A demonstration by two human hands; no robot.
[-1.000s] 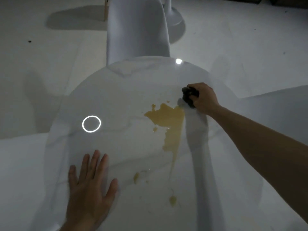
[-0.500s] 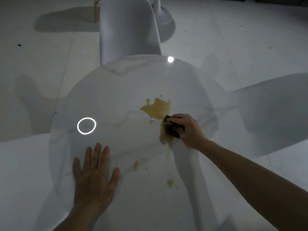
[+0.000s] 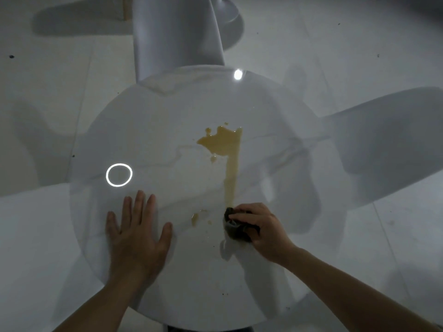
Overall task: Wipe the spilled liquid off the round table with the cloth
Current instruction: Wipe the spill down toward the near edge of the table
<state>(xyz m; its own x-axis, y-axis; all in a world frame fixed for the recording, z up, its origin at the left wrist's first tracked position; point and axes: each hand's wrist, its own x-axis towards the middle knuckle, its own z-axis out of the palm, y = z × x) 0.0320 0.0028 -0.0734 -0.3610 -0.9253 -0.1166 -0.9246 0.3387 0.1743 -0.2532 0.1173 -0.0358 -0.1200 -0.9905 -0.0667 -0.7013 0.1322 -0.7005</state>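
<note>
A round white marble-look table (image 3: 148, 130) fills the middle of the view. A yellow-brown spill (image 3: 221, 142) lies right of its centre, with a straight streak running down from it toward me. A smaller patch of liquid (image 3: 195, 218) sits nearer the front. My right hand (image 3: 261, 230) presses a dark crumpled cloth (image 3: 236, 227) onto the table at the lower end of the streak. My left hand (image 3: 136, 236) lies flat on the tabletop, fingers spread, holding nothing.
A white chair (image 3: 177, 34) stands at the table's far side. Another white seat (image 3: 388, 149) is at the right, and a white surface (image 3: 31, 248) at the left. A pedestal base (image 3: 233, 22) shows behind the far chair. Floor is pale tile.
My right hand has dragged the cloth from the table's far right edge down through the spill toward me, leaving a straight-edged streak. The left hand stays flat.
</note>
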